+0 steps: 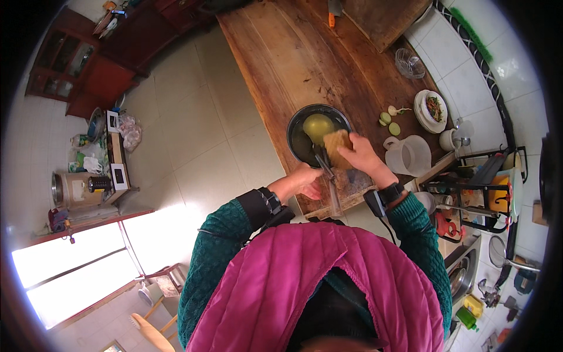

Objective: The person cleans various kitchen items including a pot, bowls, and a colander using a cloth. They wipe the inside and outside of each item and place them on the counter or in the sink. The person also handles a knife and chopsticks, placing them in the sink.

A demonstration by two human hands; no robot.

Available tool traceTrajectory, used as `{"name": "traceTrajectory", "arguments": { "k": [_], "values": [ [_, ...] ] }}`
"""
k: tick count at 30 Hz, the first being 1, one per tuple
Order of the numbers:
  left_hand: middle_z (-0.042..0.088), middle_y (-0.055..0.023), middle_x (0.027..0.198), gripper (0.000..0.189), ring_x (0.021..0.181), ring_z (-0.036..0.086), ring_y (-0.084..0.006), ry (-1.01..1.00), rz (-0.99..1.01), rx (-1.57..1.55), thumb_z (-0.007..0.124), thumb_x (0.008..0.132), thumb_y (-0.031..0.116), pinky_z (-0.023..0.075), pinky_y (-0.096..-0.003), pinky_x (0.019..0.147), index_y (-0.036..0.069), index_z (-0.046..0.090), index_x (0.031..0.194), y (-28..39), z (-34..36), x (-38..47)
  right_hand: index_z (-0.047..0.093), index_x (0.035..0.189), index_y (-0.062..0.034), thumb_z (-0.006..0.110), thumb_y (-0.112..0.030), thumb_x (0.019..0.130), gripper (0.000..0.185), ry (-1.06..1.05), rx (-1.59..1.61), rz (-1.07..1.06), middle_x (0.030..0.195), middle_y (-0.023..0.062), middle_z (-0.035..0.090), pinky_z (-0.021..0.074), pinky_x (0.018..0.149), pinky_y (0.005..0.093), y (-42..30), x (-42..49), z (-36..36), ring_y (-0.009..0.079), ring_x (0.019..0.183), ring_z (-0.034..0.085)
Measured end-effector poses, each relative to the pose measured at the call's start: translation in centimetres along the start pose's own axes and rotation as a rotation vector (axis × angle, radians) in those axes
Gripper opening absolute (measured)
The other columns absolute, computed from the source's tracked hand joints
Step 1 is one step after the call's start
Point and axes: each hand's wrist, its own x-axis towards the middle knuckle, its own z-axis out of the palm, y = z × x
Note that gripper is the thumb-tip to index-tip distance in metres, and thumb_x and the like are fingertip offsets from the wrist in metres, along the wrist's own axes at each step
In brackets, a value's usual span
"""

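Observation:
A dark round pan stands on the wooden table near its front corner, with liquid inside. In it shows a yellow-green round shape; I cannot tell whether it is a bowl or something else. A long handle runs from the pan's near rim towards me. My left hand grips the pan at the near rim, where the handle joins. My right hand holds a tan, rough scrubbing pad, possibly loofah, over the pan's right side. The pad is blurred and covers part of the rim.
Right of the pan are a translucent plastic jug, green vegetable slices, and stacked plates with food. Farther back are a glass bowl, an orange-handled knife and a wooden board. A black rack stands right.

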Motion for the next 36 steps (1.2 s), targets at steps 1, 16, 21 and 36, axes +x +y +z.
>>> {"name": "traceTrajectory", "arguments": {
  "k": [1, 16, 21, 36],
  "values": [
    [0.062, -0.0327, 0.083, 0.041, 0.071, 0.068, -0.0445, -0.036, 0.020, -0.053, 0.054, 0.092, 0.021, 0.0589, -0.0485, 0.053, -0.011, 0.042, 0.116, -0.4, -0.1, 0.1, 0.052, 0.097, 0.0038, 0.068, -0.026, 0.080, 0.038, 0.086, -0.137, -0.015, 0.088, 0.0235, 0.062, 0.0507, 0.072, 0.0459, -0.2, 1.0, 0.4, 0.0393, 0.084, 0.063],
    [0.064, -0.0237, 0.073, 0.039, 0.055, 0.067, -0.0365, 0.165, 0.049, -0.038, 0.063, 0.085, 0.027, 0.0551, -0.0379, 0.043, -0.012, 0.058, 0.084, 1.7, 1.3, -0.4, 0.051, 0.117, 0.0033, 0.072, -0.010, 0.075, 0.049, -0.386, -0.678, -0.230, 0.118, 0.0234, 0.055, 0.0483, 0.093, 0.0422, 1.5, 10.1, 6.1, 0.0380, 0.109, 0.056],
    [0.058, -0.0216, 0.092, 0.027, 0.071, 0.065, -0.0303, 0.061, -0.017, -0.585, 0.059, 0.084, 0.015, 0.0570, -0.0331, 0.051, -0.004, 0.053, 0.101, 0.3, -2.4, -0.5, 0.064, 0.108, 0.0021, 0.068, -0.004, 0.074, 0.035, -0.543, -0.792, -0.196, 0.110, 0.0208, 0.065, 0.0514, 0.089, 0.0422, 3.0, 11.6, 7.9, 0.0335, 0.106, 0.063],
    [0.060, -0.0165, 0.069, 0.010, 0.045, 0.053, -0.0166, 0.167, 0.041, -0.175, 0.060, 0.081, 0.001, 0.0345, -0.0269, 0.035, -0.001, 0.052, 0.086, 1.1, -3.9, -2.8, 0.055, 0.105, -0.0005, 0.058, -0.012, 0.078, 0.029, -0.038, -0.308, -0.151, 0.096, 0.0242, 0.062, 0.0510, 0.079, 0.0471, -0.9, 7.0, 2.3, 0.0409, 0.092, 0.062]
  ]
}}
